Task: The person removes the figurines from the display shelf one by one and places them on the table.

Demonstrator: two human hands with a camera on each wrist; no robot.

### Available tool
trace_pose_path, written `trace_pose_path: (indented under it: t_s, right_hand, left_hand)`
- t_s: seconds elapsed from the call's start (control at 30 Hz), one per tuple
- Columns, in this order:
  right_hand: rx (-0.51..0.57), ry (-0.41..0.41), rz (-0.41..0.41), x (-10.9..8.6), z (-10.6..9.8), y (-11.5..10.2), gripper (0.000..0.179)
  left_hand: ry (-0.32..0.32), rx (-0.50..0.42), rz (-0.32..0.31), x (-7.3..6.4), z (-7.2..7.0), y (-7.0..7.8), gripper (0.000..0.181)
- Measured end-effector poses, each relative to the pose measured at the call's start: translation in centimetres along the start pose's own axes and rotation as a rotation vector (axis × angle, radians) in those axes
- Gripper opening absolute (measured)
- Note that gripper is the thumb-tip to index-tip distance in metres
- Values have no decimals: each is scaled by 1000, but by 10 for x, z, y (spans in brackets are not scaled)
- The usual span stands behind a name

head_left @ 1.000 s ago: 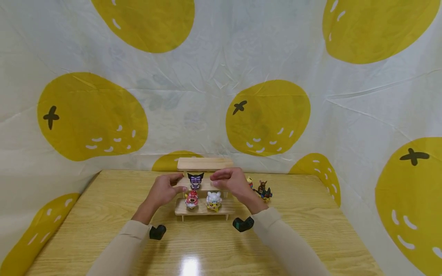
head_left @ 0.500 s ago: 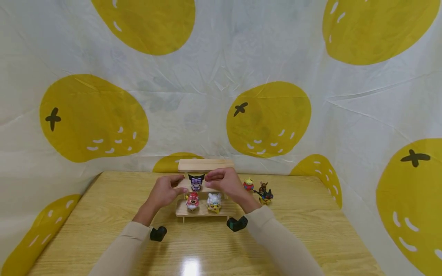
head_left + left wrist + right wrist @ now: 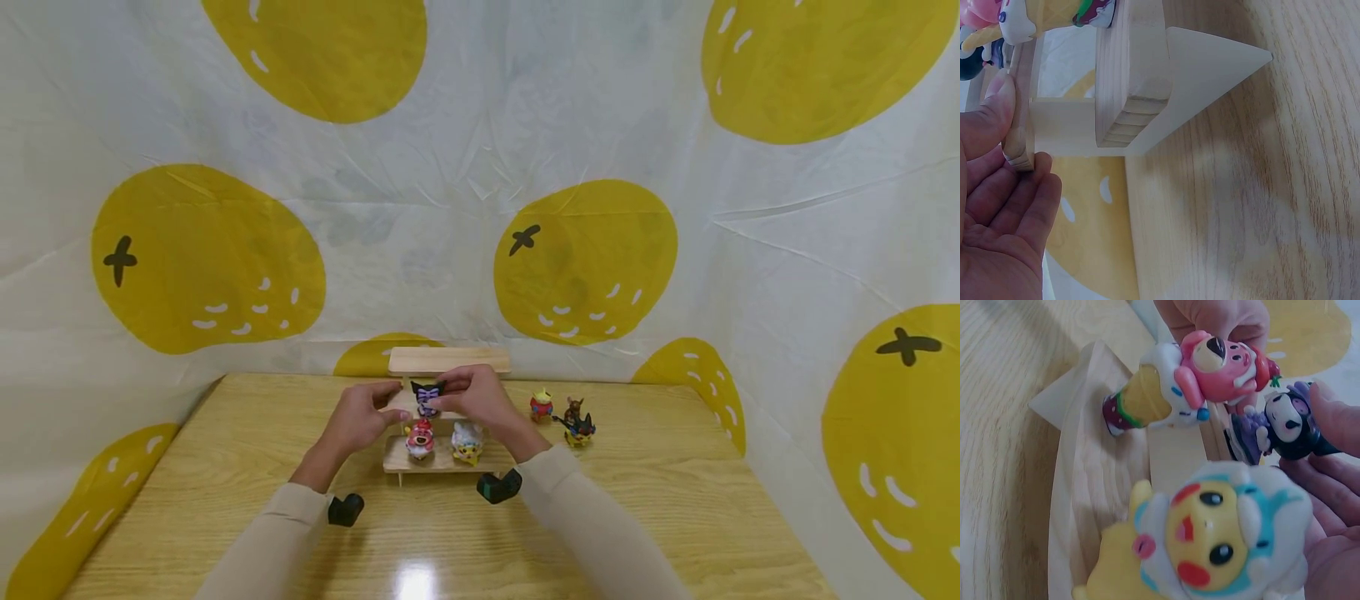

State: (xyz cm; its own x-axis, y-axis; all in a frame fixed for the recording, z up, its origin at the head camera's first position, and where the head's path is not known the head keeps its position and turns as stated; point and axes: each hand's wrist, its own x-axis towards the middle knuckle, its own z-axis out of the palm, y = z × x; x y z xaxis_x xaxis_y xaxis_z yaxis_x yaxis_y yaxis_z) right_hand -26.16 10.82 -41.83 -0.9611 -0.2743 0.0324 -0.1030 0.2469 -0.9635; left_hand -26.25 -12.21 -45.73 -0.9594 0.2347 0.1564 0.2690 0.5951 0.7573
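A wooden tiered display stand (image 3: 397, 463) stands on the table. My left hand (image 3: 358, 421) grips the left end of its middle shelf, thumb above and fingers beneath in the left wrist view. My right hand (image 3: 480, 407) holds a black and purple figurine (image 3: 1290, 419) between thumb and fingers, on that middle shelf. On the lowest shelf are a pink bear figurine (image 3: 420, 440) on an ice cream cone and a yellow figurine (image 3: 467, 446) with a white fluffy hood, the latter partly under my right hand's shadow.
On the table right of the stand are a red figurine (image 3: 541, 406) with a yellow-green top, a small brown figurine (image 3: 573, 408) and a black and yellow figurine (image 3: 581, 431). Behind the table hangs a white cloth (image 3: 405, 275) with yellow fruit prints.
My right hand has moved left from the right part of the middle shelf and taken hold of the black and purple figurine. My left hand has kept its grip on the shelf.
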Motion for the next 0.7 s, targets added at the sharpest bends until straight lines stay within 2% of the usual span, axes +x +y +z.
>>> trace_pose_path:
  t_s: [0.43, 0.7]
  right_hand:
    - [-58, 67, 30, 2, 7, -3, 22]
    - [-42, 90, -1, 1, 10, -3, 18]
  left_hand:
    - [-9, 18, -9, -1, -1, 4, 52]
    - [0, 21, -5, 0, 0, 2, 51]
